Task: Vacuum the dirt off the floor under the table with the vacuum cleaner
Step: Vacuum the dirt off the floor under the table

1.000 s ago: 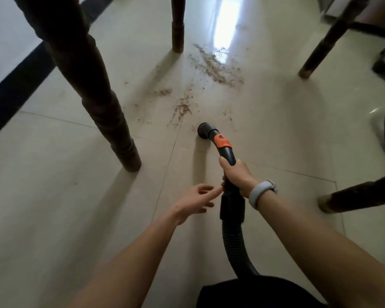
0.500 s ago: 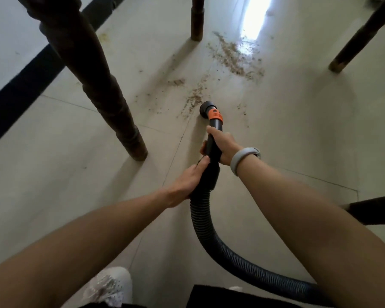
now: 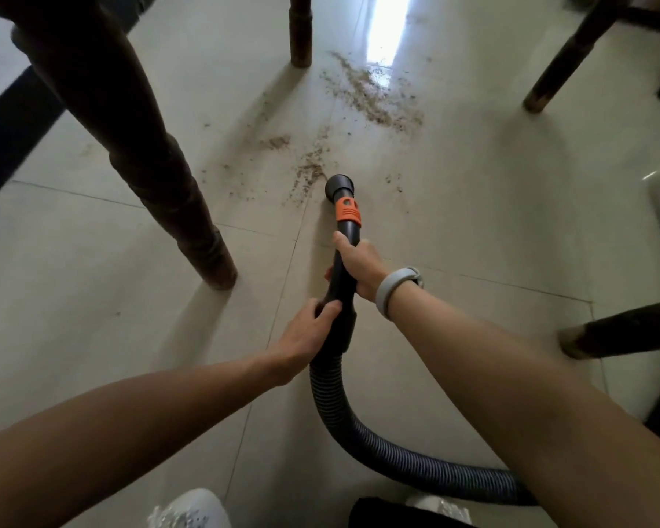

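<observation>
Brown dirt lies scattered on the pale tiled floor: a big patch (image 3: 370,95) at the back and a smaller trail (image 3: 309,171) nearer me. The vacuum's black nozzle (image 3: 340,186), with an orange collar (image 3: 348,210), touches the floor just right of the smaller trail. My right hand (image 3: 361,270), with a grey wristband, grips the black tube behind the collar. My left hand (image 3: 309,333) holds the tube lower down, where the ribbed hose (image 3: 343,424) begins. The hose curves back to the right behind my right forearm.
A thick dark table leg (image 3: 157,177) stands left of the nozzle, a thinner leg (image 3: 300,32) at the back, and another slanted leg (image 3: 564,59) at the upper right. A dark leg (image 3: 622,333) lies low at the right. My white shoe (image 3: 189,510) shows at the bottom.
My left hand, free a second ago, has come onto the tube and now holds it. The nozzle has moved forward up to the nearer dirt trail. The hose has stretched out.
</observation>
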### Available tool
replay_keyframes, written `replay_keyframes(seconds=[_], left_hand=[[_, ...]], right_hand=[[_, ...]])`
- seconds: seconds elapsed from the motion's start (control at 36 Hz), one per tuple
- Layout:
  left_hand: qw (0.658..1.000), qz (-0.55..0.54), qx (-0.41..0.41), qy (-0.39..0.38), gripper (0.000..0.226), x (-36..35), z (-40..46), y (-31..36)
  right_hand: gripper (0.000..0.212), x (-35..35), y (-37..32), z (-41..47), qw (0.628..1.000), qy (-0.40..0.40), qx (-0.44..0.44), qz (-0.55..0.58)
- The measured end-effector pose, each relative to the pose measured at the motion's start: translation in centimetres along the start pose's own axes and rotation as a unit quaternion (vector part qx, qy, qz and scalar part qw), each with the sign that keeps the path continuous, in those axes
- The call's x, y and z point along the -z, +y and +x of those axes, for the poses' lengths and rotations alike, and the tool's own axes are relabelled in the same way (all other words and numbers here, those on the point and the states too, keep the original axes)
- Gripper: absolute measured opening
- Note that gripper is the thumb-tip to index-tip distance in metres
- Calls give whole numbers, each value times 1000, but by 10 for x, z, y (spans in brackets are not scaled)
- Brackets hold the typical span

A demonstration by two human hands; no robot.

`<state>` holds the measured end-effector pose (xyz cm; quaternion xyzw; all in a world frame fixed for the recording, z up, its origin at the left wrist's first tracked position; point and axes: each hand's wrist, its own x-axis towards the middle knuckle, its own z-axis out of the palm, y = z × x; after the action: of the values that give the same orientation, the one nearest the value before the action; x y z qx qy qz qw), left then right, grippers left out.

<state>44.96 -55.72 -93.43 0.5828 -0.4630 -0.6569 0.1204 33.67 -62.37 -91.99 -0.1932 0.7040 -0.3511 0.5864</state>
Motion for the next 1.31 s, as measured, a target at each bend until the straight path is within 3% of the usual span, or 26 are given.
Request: replay_keyframes(seconds=[0.14,0.25,0.33,0.42,0.53,0.72,0.86,0.97,1.11,1.31], left_hand=[[998,21,-37,-45,27,-4,-7,12],[996,28,-61,-62,46,-9,-13,22],[993,46,-85,-69,45,-16,-13,26],[989,72,-99,-87,65,-23,-8,27],[986,92,-103,-93,45,-34,3,37],[993,8,-63,-99,18,-39,14,38],[996,-9,-61,-66,29,-34,23,30],[995,-4,-70,-68,22,-30,29,36],[995,-6,-67,-79,32,-28,37,58],[995,11,-78,-53,34,-33,49,68]], right_hand=[[36,9,2,-3,1000,12,-5,19],[25,20,4,-8,997,43,-8,63],[22,31,7,-13,993,89,-2,78],[22,45,13,-13,987,139,10,82],[27,61,11,-5,980,175,18,96],[24,65,1,12,988,116,32,95],[22,50,-6,17,992,77,43,86],[29,49,-13,20,991,111,45,53],[28,58,-25,29,983,163,51,71],[25,64,-35,41,979,169,52,101]])
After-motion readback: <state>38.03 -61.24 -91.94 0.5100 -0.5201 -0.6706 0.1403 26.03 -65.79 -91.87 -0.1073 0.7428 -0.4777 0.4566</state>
